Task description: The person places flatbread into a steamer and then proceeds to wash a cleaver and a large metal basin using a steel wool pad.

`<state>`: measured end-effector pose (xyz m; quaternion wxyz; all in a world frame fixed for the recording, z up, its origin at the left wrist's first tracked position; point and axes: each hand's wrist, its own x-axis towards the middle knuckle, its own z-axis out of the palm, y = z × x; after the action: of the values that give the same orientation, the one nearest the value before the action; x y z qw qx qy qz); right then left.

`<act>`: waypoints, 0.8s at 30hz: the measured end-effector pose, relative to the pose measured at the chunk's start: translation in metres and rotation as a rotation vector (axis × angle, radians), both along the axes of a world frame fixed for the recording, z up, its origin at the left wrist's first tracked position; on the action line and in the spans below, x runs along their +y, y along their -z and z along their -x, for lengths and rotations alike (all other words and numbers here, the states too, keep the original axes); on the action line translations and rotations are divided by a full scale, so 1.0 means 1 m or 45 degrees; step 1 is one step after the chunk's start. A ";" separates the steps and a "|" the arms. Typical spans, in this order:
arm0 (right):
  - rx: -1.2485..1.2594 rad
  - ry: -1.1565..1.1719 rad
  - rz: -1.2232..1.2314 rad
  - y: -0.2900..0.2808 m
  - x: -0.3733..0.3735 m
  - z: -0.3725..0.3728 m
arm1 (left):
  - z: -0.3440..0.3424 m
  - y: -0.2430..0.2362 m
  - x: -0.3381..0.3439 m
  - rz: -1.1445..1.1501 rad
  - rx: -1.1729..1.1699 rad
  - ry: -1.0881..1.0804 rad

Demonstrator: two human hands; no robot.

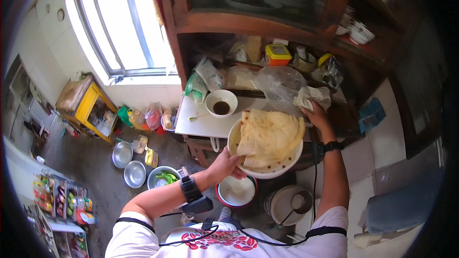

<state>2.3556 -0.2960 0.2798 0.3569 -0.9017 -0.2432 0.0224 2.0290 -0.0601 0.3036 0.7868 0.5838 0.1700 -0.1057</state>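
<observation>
My left hand [226,165] grips the near left rim of a white perforated basket [287,168], tilted in front of the counter. Folded flatbread [271,138], pale with browned spots, fills most of it. At the basket's far right, my right hand [316,114] is closed on a crumpled whitish cloth [311,97]. A clear plastic bag [281,86] lies beside that cloth on the counter. To the left stands a white bowl [228,96] with dark liquid inside.
A wooden cabinet [258,21] rises behind the white counter [189,119]. On the floor are metal basins [135,174], a basin of green vegetables [155,174], a white basin [236,191] and a bucket with a ladle [301,201]. A yellow stand [86,110] is under the window.
</observation>
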 end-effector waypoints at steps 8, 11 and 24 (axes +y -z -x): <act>-0.253 0.442 0.579 -0.084 0.033 0.095 | 0.113 -0.014 0.043 -0.092 0.059 -0.055; -0.641 0.160 0.292 -0.068 0.046 0.116 | 0.169 -0.012 0.067 -0.174 0.055 -0.145; -0.033 -1.408 0.173 -0.086 0.325 0.473 | 0.454 0.019 0.125 -0.444 0.147 -0.816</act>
<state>1.8826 0.0289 0.3659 0.2301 -0.6609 -0.6825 0.2110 1.5748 0.0654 0.2850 0.6579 0.6194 0.4036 0.1438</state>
